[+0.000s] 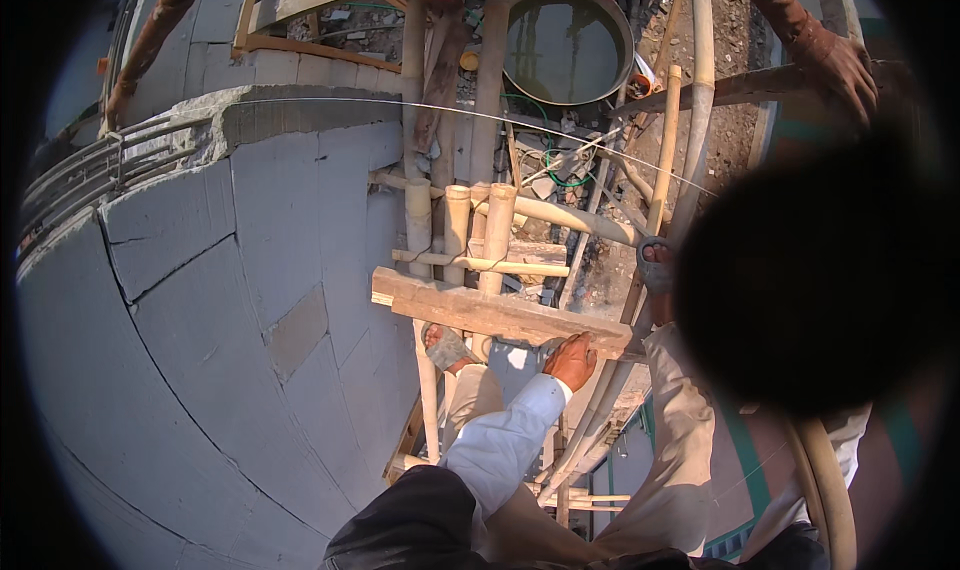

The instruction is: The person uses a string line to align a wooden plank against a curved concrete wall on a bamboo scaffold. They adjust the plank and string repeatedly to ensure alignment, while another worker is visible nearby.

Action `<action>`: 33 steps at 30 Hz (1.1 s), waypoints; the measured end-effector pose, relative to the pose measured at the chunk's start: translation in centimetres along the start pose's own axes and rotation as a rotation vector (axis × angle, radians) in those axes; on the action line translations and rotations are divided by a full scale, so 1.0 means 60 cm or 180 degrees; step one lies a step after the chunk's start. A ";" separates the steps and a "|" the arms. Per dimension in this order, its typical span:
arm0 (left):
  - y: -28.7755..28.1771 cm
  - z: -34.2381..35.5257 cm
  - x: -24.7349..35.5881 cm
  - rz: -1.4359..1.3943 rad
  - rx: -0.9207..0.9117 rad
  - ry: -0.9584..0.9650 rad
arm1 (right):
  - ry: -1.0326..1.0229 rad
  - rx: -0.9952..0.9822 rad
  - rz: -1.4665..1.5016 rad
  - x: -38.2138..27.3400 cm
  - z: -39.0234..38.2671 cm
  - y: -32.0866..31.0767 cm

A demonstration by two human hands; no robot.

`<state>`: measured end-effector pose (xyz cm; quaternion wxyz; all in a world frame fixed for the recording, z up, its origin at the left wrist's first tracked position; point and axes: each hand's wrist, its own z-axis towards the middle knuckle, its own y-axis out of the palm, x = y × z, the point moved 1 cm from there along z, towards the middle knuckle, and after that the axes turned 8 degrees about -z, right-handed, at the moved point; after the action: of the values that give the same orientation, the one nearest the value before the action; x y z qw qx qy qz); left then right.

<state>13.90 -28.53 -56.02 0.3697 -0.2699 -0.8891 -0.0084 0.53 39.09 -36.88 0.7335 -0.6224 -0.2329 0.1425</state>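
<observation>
My left hand (572, 360) grips the near edge of a thick wooden plank (510, 315), its fingers closed against the wood. The plank lies crosswise over upright bamboo poles (493, 230), slanting slightly down toward the right. My right sleeve (850, 440) shows at the lower right, but a large dark round shape (815, 270) close to the camera covers where that hand would be. My sandalled left foot (447, 348) stands just below the plank, and my right foot (657, 265) is beyond its right end.
A grey block wall (270, 250) rises on the left, with rebar (110, 165) along its top. A taut string (520, 123) crosses ahead. Another person's hand (838, 70) rests near a board at the upper right. A round tub of water (565, 45) stands below among rubble.
</observation>
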 end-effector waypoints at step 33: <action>-0.010 0.019 0.020 -0.0116 -0.0227 0.0159 | 0.0063 0.0493 0.0650 -0.083 -0.058 -0.036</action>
<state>12.16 -28.25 -55.95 0.3817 -0.2664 -0.8834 -0.0536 -2.08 33.28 -35.98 0.7633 -0.5857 -0.1493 0.2279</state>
